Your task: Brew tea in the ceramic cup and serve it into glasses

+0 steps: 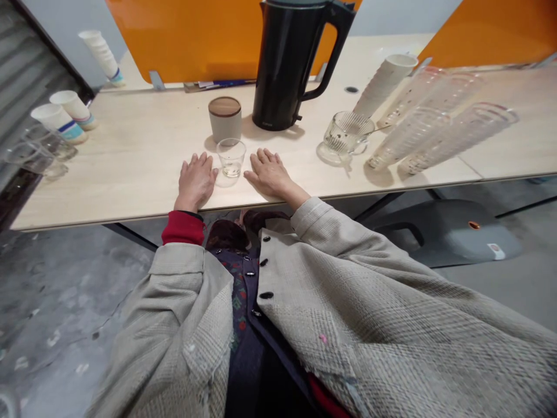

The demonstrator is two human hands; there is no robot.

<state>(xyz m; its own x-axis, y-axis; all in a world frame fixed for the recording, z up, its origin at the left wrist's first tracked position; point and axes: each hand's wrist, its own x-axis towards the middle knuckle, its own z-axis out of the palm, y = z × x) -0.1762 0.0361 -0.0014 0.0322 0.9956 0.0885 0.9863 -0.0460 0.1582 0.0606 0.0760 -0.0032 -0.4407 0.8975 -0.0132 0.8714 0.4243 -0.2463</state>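
Observation:
Both palms lie flat on the pale wooden table [143, 197]. My left hand [197, 180] rests just left of a small clear plastic cup [231, 155], fingers stretched out and holding nothing. On the cup's other side, my right hand [268, 174] lies with its fingers extended, apart from the cup. The clear cup stands upright between them. Behind it is a grey canister [225, 123] with a brown lid. A tall black electric kettle [282, 69] stands farther back, its handle to the right.
Right of my hands are a ribbed glass mug [343, 134], a stack of white paper cups [383, 84] and several stacks of clear plastic cups [461, 142]. More paper cups [61, 123] and clear cups [32, 157] stand far left. Orange partitions [187, 40] border the back. A grey chair [452, 229] stands below right.

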